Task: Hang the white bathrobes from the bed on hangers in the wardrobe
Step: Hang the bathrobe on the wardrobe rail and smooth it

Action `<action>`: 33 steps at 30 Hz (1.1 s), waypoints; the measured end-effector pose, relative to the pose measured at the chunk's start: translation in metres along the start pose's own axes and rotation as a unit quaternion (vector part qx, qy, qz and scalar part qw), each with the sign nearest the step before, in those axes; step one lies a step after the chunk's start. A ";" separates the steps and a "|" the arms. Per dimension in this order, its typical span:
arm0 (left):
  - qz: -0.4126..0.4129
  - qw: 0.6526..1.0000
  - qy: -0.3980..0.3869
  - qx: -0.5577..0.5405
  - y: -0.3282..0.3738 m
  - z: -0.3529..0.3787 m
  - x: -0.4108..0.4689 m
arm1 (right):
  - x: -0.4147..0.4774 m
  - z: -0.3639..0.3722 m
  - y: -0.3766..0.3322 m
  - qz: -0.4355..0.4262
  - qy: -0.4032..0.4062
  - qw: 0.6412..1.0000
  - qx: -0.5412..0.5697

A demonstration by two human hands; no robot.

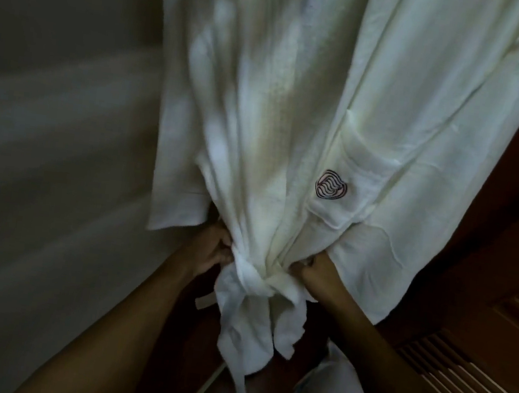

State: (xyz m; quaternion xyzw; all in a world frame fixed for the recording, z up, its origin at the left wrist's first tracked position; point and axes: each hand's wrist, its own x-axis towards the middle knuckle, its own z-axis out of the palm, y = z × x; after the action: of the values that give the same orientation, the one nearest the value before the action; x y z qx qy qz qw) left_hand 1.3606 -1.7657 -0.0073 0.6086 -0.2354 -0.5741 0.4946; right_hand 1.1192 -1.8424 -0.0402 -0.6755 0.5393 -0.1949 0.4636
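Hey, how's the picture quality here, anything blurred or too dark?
Head view: the wall at left is streaked with motion blur; the white bathrobe is bright but soft; its pocket emblem reads clearly; the left hand, right hand and louvred door lie in deep shadow.

Hotel room: crested white bathrobe (pixel 405 83), louvred wooden wardrobe door (pixel 478 377).

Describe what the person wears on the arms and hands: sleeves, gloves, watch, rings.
The left hand and the right hand are bare, without gloves. No watch or bracelet shows at either wrist. The left forearm and right forearm are uncovered down to the picture's bottom edge; no sleeve is in view. The light is dim and some fingers are hidden in the bathrobe, so rings are uncertain.
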 end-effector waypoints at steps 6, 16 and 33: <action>-0.037 0.981 -0.059 0.183 -0.002 0.001 -0.014 | 0.000 -0.006 0.002 -0.085 0.054 0.995 -0.025; 0.181 0.944 0.198 0.194 0.009 -0.017 -0.020 | 0.010 -0.037 0.002 -0.115 0.167 0.978 0.057; 0.152 0.907 0.268 0.287 0.026 0.011 -0.049 | -0.025 -0.039 -0.019 -0.110 0.150 0.982 0.017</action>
State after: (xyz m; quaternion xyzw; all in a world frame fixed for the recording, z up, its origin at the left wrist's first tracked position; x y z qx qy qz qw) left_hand 1.3464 -1.7379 0.0401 0.8118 -0.3382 -0.2147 0.4248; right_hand 1.0914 -1.8364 0.0008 -0.6857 0.5219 -0.3526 0.3648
